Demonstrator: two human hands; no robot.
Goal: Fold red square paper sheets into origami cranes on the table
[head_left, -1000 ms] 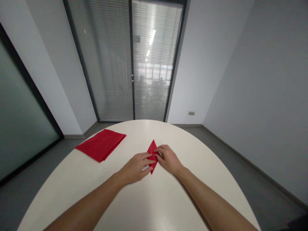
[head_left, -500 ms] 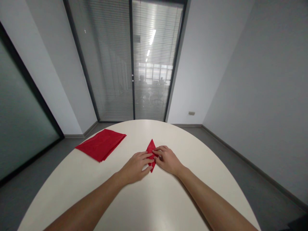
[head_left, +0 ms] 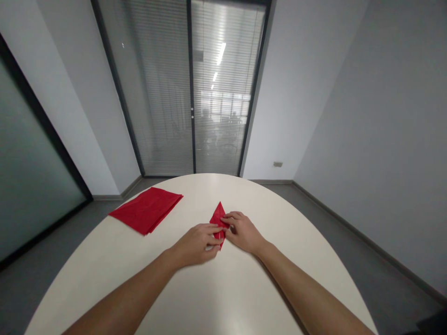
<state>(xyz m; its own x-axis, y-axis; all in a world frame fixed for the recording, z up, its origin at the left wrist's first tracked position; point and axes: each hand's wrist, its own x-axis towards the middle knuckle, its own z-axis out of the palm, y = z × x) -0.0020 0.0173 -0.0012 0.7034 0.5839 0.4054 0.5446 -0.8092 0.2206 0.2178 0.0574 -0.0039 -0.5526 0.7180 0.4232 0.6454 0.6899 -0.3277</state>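
Note:
A small piece of folded red paper (head_left: pixel 218 214), diamond-shaped with pointed ends, lies on the table between my hands. My left hand (head_left: pixel 197 244) reaches in from the left, its fingertips on the lower left part of the paper. From the right, my right hand (head_left: pixel 242 231) pinches the paper's right side with bent fingers and thumb. The fingers of both hands nearly meet over its middle and cover much of the folds there.
A stack of red paper sheets (head_left: pixel 148 209) lies at the left on the round white table (head_left: pixel 195 298). Beyond the table's far edge stands a glass partition with blinds (head_left: pixel 164 116). A wall (head_left: pixel 384 116) rises on the right.
My left hand's fingers have shifted slightly downward on the folded paper, and a left corner of it now shows. My right hand stays nearly still.

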